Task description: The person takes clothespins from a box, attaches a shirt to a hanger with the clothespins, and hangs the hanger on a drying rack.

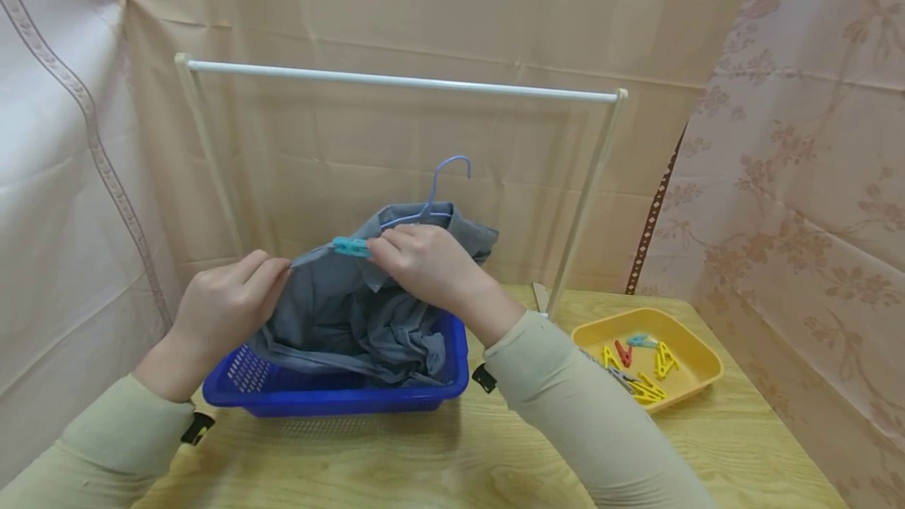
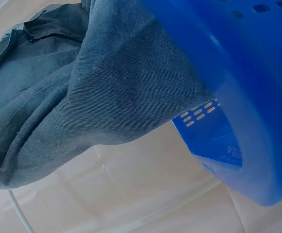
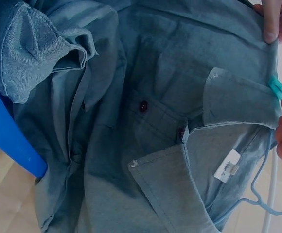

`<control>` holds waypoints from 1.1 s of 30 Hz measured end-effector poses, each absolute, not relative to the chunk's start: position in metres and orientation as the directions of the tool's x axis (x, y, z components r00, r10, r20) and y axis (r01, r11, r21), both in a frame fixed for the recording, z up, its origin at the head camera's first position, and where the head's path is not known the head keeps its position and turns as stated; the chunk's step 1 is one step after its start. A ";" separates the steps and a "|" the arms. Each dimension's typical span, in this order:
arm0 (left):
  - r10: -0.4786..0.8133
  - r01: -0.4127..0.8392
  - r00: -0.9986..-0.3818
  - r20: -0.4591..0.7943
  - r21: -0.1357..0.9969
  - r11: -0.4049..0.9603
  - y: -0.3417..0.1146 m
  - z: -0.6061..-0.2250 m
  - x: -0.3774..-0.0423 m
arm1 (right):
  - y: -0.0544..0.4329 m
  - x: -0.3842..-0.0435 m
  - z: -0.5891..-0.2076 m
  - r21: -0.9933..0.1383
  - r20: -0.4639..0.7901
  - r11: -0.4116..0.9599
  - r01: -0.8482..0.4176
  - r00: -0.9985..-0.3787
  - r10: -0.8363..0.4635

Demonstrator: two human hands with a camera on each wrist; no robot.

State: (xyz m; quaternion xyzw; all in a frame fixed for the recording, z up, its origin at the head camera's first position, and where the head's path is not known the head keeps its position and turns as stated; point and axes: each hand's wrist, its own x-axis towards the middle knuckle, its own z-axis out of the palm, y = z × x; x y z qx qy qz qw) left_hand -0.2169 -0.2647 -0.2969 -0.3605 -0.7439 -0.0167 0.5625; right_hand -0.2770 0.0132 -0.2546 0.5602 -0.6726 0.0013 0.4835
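A grey-blue collared shirt (image 1: 318,305) hangs partly on a light blue hanger (image 1: 434,187), its lower part bunched in the blue basket (image 1: 339,401). My left hand (image 1: 229,301) pinches the shirt's shoulder edge on the left. With my right hand (image 1: 431,265) I pinch a teal clothespin (image 1: 349,247), which sits on the shoulder edge beside the collar. The right wrist view shows the collar (image 3: 240,99), a dark button (image 3: 143,106) and a white label (image 3: 227,165). In the left wrist view the sleeve cloth (image 2: 126,82) drapes by the basket rim.
Behind the basket stands a rack with a white top bar (image 1: 403,81) and two posts. To the right, a yellow tray (image 1: 696,383) on the wooden table (image 1: 742,446) holds several clothespins, among them a red one (image 1: 624,353) and yellow ones. Curtains surround the table.
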 end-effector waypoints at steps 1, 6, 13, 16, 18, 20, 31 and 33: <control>0.520 0.556 -0.104 0.848 -0.384 0.737 -0.265 -0.297 -0.217 | 0.013 -0.278 -0.255 0.540 0.654 0.368 -0.757 0.102 -0.749; 0.528 0.558 -0.085 0.845 -0.398 0.728 -0.263 -0.295 -0.217 | 0.014 -0.283 -0.257 0.535 0.658 0.350 -0.769 0.121 -0.743; 0.535 0.565 -0.063 0.842 -0.412 0.715 -0.260 -0.294 -0.218 | 0.017 -0.288 -0.258 0.497 0.671 0.326 -0.804 0.118 -0.732; 0.540 0.565 -0.058 0.839 -0.419 0.711 -0.258 -0.293 -0.219 | 0.017 -0.289 -0.259 0.482 0.673 0.317 -0.817 0.113 -0.731; 0.544 0.565 -0.054 0.837 -0.424 0.708 -0.257 -0.293 -0.219 | 0.017 -0.290 -0.260 0.476 0.672 0.317 -0.820 0.107 -0.733; 0.548 0.563 -0.052 0.835 -0.429 0.706 -0.256 -0.293 -0.220 | 0.017 -0.291 -0.261 0.468 0.673 0.315 -0.825 0.102 -0.732; 0.567 0.558 -0.053 0.822 -0.446 0.699 -0.256 -0.292 -0.223 | 0.014 -0.293 -0.263 0.478 0.671 0.312 -0.821 0.112 -0.733; 0.569 0.558 -0.051 0.821 -0.449 0.698 -0.255 -0.292 -0.224 | 0.014 -0.293 -0.263 0.476 0.676 0.313 -0.822 0.114 -0.728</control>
